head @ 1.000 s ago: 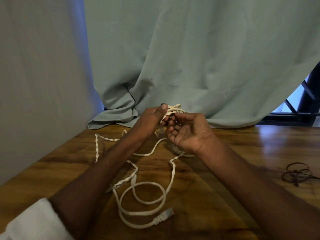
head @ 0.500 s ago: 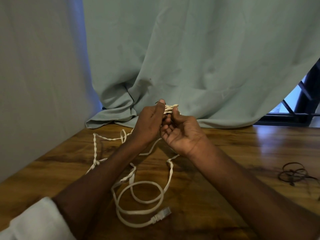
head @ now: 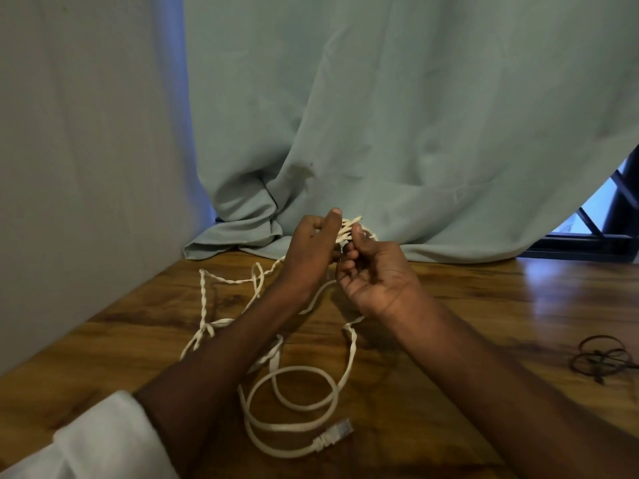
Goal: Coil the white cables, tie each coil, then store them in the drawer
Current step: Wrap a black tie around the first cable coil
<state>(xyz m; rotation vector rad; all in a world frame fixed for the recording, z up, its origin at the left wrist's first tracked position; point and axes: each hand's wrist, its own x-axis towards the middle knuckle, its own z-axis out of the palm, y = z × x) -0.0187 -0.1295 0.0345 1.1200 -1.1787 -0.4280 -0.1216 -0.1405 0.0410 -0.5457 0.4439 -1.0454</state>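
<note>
A small bundle of twisted white cable (head: 348, 228) sits between my two hands, above the far part of the wooden table (head: 484, 305). My left hand (head: 313, 247) pinches it from the left, thumb up. My right hand (head: 375, 274) holds it from the right, palm toward me, fingers curled. The rest of the twisted cable (head: 204, 292) trails loose over the table to the left. A smooth white cable (head: 294, 406) lies in loops near me, ending in a clear plug (head: 333, 435). No drawer is in view.
A pale green curtain (head: 415, 133) hangs behind the table and pools on its far edge. A grey wall (head: 86, 167) closes the left side. Dark thin ties (head: 601, 361) lie on the table at the right. A window frame (head: 594, 229) shows at far right.
Both hands have drawn closer together on the bundle and the right hand's fingers have curled in. The loose twisted cable on the left has shifted slightly on the table.
</note>
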